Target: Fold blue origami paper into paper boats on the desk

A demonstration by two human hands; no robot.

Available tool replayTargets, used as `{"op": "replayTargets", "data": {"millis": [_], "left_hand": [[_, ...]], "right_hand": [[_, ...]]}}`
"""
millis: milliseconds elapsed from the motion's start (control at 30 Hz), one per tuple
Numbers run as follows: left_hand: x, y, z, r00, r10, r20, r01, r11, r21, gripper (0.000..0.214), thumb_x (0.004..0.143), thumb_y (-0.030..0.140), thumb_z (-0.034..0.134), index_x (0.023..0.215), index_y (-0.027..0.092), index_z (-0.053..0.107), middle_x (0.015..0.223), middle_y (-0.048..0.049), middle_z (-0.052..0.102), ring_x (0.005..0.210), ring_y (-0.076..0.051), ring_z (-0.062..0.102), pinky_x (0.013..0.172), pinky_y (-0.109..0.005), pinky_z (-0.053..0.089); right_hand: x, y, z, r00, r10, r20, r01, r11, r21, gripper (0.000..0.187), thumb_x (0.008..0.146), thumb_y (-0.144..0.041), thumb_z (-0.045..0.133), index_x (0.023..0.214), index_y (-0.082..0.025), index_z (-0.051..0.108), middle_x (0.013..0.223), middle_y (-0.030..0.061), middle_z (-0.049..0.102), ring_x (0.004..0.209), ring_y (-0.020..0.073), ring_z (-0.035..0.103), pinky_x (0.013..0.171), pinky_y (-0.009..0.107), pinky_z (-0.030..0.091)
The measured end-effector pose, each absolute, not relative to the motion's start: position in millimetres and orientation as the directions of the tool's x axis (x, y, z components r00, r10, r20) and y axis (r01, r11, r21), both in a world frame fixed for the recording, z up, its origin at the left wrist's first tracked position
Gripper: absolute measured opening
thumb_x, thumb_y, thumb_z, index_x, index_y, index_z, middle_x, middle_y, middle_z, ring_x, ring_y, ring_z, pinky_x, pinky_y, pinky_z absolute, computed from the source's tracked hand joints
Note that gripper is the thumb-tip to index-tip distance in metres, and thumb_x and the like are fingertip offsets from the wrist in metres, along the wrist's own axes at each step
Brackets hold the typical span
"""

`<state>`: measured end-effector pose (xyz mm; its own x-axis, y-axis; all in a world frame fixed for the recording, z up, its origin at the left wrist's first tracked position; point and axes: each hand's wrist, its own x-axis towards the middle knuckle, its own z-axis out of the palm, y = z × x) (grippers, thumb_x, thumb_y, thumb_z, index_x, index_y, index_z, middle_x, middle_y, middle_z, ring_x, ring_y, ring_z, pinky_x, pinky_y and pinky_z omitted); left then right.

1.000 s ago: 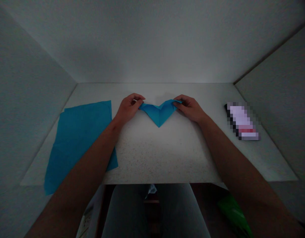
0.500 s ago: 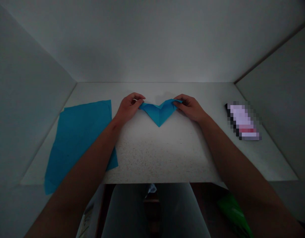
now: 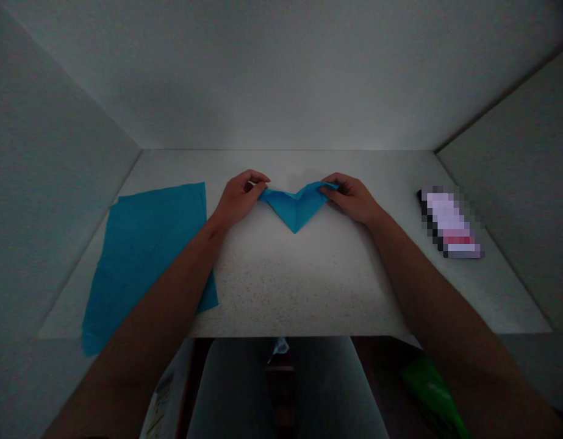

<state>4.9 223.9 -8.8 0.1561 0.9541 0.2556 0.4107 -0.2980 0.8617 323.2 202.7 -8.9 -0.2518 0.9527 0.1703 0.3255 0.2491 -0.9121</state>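
A folded blue paper piece point(image 3: 296, 208), shaped like a downward-pointing triangle with two upper flaps, lies on the white speckled table point(image 3: 290, 286). My left hand point(image 3: 239, 199) pinches its left upper corner with curled fingers. My right hand point(image 3: 352, 199) pinches the right upper corner the same way. Both flaps are lifted slightly off the surface, while the lower tip rests on the table.
Flat blue paper sheets point(image 3: 144, 256) lie stacked at the left, partly under my left forearm. A blurred-out rectangular object point(image 3: 451, 223) sits at the right. Walls enclose the table on three sides. A green item point(image 3: 432, 393) shows below the table edge.
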Motion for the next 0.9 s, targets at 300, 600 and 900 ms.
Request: {"op": "replayTargets", "data": {"millis": [300, 600, 900], "left_hand": [[5.6, 223.2, -7.6, 0.157, 0.954, 0.257, 0.411, -0.3, 0.861, 0.014, 0.091, 0.027, 0.069, 0.099, 0.023, 0.079, 0.09, -0.0029, 0.077, 0.071, -0.014, 0.062, 0.065, -0.027, 0.049], [4.9, 223.6, -8.2, 0.165, 0.953, 0.252, 0.404, -0.299, 0.865, 0.017, 0.09, 0.031, 0.068, 0.1, 0.023, 0.079, 0.092, -0.0035, 0.077, 0.072, -0.015, 0.063, 0.065, -0.028, 0.048], [4.6, 223.8, -8.8, 0.169, 0.95, 0.261, 0.413, -0.309, 0.857, 0.016, 0.091, 0.03, 0.068, 0.1, 0.023, 0.078, 0.093, -0.0037, 0.077, 0.075, -0.015, 0.063, 0.067, -0.028, 0.049]], "right_hand": [[323.5, 205.8, -12.2, -0.249, 0.949, 0.194, 0.315, 0.269, -0.91, 0.04, 0.087, -0.062, 0.081, 0.098, -0.024, 0.075, 0.09, 0.0054, 0.072, 0.084, 0.0232, 0.062, 0.077, 0.039, 0.052], [323.2, 205.6, -11.5, -0.254, 0.948, 0.194, 0.319, 0.271, -0.908, 0.037, 0.089, -0.059, 0.08, 0.097, -0.024, 0.075, 0.09, 0.0054, 0.071, 0.083, 0.0233, 0.062, 0.075, 0.038, 0.05], [324.1, 206.1, -12.7, -0.257, 0.946, 0.197, 0.326, 0.276, -0.904, 0.034, 0.09, -0.057, 0.08, 0.098, -0.024, 0.076, 0.091, 0.0055, 0.072, 0.082, 0.0229, 0.062, 0.078, 0.039, 0.052]]}}
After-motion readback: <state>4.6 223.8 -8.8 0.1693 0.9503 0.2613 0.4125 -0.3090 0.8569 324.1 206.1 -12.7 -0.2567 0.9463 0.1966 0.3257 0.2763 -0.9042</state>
